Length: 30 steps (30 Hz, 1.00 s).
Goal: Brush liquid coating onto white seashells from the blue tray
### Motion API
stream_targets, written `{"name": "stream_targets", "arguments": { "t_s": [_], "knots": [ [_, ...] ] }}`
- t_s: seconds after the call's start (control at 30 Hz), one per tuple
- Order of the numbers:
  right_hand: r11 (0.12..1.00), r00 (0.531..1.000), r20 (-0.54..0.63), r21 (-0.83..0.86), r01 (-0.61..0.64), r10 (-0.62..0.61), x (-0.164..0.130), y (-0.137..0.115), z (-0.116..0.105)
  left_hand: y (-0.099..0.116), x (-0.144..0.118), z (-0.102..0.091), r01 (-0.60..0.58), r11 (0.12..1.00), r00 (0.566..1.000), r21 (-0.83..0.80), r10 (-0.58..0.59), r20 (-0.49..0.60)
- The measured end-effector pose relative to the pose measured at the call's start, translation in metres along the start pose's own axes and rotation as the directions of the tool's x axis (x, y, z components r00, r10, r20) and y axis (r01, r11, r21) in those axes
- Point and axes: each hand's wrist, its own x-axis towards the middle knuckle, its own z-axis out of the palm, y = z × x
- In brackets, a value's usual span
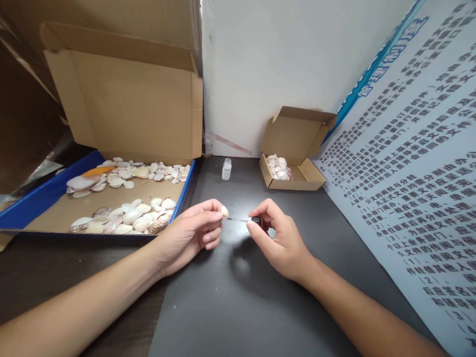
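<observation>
One applicator [241, 220], axis crosswise, tip left, toward shell [225, 211]

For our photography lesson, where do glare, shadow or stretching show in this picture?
Head view throughout: glare on the dark mat between left hand and right hand; soft shadow below and left of the right hand; printed panel seemingly stretched toward the right edge.

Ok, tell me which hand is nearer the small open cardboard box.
Right. The right hand is in front of the small open cardboard box, apart from it; the left hand is farther off, forward and left of it.
</observation>
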Motion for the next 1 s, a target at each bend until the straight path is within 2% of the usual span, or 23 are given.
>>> {"name": "stream_targets", "arguments": {
  "t_s": [0.33,0.67,1.0],
  "knots": [
    [0.996,0.995,-0.064,0.048,0.079,-0.076,-0.0038,0.0010,-0.0001,-0.0045,0.0035,-0.0031,0.008,0.985,1.000,0.172,-0.009,0.008],
    [0.997,0.996,-0.066,0.024,0.067,-0.065,-0.0027,-0.0007,-0.0015,-0.0017,0.0011,0.0000,0.004,0.999,1.000,0.052,-0.005,0.017],
    [0.999,0.998,-0.054,-0.004,0.043,-0.044,-0.0002,-0.0010,-0.0017,-0.0010,0.0011,-0.0008,0.006,0.999,1.000,0.034,-0.007,0.030]
  ]
}}
